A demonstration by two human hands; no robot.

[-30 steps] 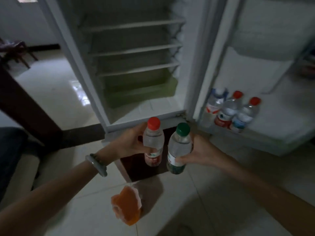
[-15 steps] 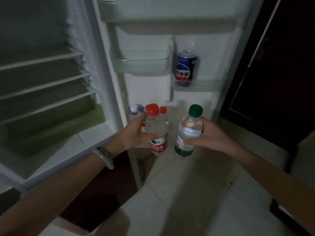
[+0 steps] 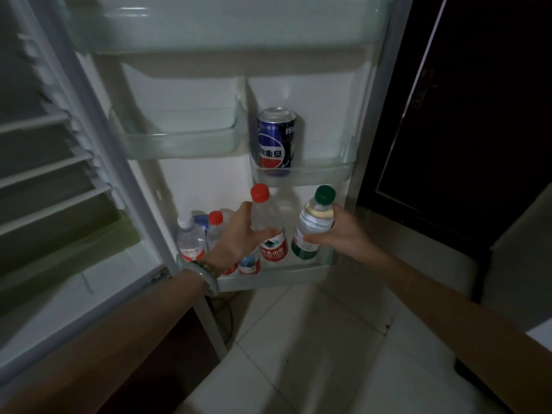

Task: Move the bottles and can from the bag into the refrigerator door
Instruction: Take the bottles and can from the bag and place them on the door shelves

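My left hand [image 3: 239, 231] grips a clear bottle with a red cap [image 3: 270, 231] and a red label. My right hand [image 3: 340, 234] grips a clear bottle with a green cap [image 3: 313, 222] and a green label. Both bottles are upright, low over the bottom door shelf [image 3: 286, 274] of the open refrigerator door. Several small bottles [image 3: 191, 240] stand at the left of that shelf, partly hidden by my left hand. A blue cola can [image 3: 274, 141] stands in the right middle door bin [image 3: 322, 173]. The bag is out of view.
The left middle door bin [image 3: 179, 141] holds nothing. The refrigerator's inside with its wire shelves [image 3: 44, 177] lies to the left. A dark wooden door [image 3: 466, 115] stands right of the refrigerator door. Pale floor tiles [image 3: 298, 354] run below.
The view has swung from the refrigerator's inside to its door and come closer. Both hands have carried their bottles forward and down to the bottom door shelf.
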